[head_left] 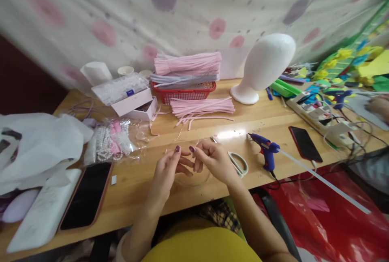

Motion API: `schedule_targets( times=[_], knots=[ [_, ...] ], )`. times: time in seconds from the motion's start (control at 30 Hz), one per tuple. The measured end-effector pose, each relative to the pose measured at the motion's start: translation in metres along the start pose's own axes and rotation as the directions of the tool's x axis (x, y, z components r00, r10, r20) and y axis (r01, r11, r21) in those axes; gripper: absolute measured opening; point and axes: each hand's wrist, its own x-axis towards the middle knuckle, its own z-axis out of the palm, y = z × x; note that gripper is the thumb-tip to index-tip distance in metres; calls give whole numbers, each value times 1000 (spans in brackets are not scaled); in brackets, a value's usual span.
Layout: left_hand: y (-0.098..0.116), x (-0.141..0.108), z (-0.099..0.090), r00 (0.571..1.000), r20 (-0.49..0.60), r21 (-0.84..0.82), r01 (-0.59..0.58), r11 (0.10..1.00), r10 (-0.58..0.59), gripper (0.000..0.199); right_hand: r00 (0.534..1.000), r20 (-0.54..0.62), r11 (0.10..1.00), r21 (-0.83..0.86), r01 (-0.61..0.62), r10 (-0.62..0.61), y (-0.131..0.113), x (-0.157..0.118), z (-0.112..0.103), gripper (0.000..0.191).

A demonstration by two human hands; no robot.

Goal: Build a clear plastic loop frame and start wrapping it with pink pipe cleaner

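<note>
My left hand point(168, 169) and my right hand point(215, 159) meet over the front middle of the table, thumbs pointing toward each other. Both pinch a thin clear thread point(194, 185), which is faint and curves in a loose loop below the fingers. Its ends between the fingertips are too fine to make out. Just beyond my right hand lie scissors point(238, 164), partly hidden by it, with a pale handle showing. A blue glue gun point(264, 150) with a long glue stick point(325, 183) rests farther right.
Pink pipe cleaners point(202, 108) lie before a red basket point(185, 93). A white foam head point(267, 63) stands behind. Bagged beads point(112, 138) and a phone point(86, 197) are left; another phone point(305, 143) and a power strip point(319, 120) are right. Another person's hand point(379, 106) shows far right.
</note>
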Motion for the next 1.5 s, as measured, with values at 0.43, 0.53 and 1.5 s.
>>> schedule_targets(
  times=[0.43,0.53,1.5],
  knots=[
    [24,5,-26,871,116,637,-434,637,477,26,988,-56,986,88,-141,147,8,-9,11,38],
    [29,11,-26,895,280,571,-447,689,348,30,988,-33,986,83,-145,148,7,-7,9,38],
    [30,12,-29,901,297,582,-434,687,318,36,911,-299,903,-403,149,-284,30,-55,-18,13]
  ],
)
